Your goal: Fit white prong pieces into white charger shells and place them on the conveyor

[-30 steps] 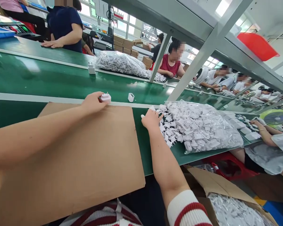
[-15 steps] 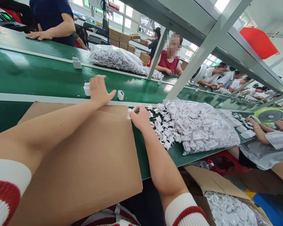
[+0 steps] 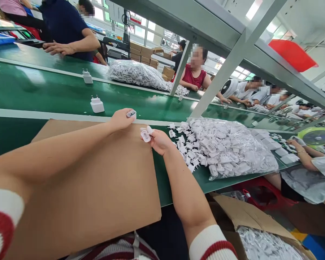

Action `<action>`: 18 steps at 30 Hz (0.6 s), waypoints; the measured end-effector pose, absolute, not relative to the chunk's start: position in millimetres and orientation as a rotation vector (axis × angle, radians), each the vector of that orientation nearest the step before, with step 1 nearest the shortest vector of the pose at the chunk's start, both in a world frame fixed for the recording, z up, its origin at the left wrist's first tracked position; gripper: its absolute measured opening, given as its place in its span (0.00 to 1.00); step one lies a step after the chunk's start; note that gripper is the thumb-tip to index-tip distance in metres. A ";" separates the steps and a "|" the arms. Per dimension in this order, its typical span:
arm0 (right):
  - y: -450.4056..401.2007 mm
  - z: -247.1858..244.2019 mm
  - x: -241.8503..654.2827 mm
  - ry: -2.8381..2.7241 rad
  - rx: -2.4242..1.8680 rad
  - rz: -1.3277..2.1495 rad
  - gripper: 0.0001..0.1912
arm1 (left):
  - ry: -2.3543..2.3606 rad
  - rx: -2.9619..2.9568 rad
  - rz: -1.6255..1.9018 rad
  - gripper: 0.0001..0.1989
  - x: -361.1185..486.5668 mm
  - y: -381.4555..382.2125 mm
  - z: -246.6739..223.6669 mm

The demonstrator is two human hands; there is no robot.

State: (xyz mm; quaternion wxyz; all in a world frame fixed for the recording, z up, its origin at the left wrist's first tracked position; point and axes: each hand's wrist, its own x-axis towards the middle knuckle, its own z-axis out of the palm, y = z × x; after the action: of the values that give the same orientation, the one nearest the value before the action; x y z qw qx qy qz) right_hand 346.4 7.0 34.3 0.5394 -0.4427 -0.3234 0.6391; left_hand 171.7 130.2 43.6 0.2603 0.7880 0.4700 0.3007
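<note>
Near the far edge of the cardboard sheet [image 3: 103, 180], my left hand [image 3: 121, 119] is closed on a white charger housing [image 3: 131, 114], its dark open end showing. Just to the right, my right hand [image 3: 160, 141] pinches a small white plastic piece [image 3: 145, 135] with an oval face; a second white bit shows beside it at the fingertips. The two hands are apart. On the green belt, a white plug [image 3: 97, 104] stands with its pins up, and another plug [image 3: 87, 77] stands farther back.
Loose white plug parts [image 3: 188, 148] spill beside a clear bag of them [image 3: 233, 148] at right. An open carton [image 3: 233, 209] stands lower right. A metal post [image 3: 222, 72] slants over the belt. Co-workers sit across the belt and at right, near a green fan [image 3: 318, 136].
My left hand has closed on the charger housing that stood on the belt and lifted it towards me. My right hand has turned, showing the white piece's oval face.
</note>
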 end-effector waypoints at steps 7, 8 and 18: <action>-2.6 33.5 343.0 -0.761 -1.014 1.543 0.22 | 1.216 2.043 0.657 0.24 104.6 27.6 36.8; -4.6 31.9 340.6 -0.811 -1.036 1.511 0.22 | 1.188 2.059 0.615 0.25 99.4 15.4 33.7; -16.1 9.1 309.8 -1.649 -1.455 0.775 0.13 | 1.117 1.944 0.656 0.25 87.6 -13.2 12.6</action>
State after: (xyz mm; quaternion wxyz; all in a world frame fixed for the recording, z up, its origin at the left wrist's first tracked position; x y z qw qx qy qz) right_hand 309.8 -16.1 9.1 0.3939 -0.5736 -0.6500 0.3055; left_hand 87.6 -13.2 12.6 0.3920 0.7656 0.4398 0.2584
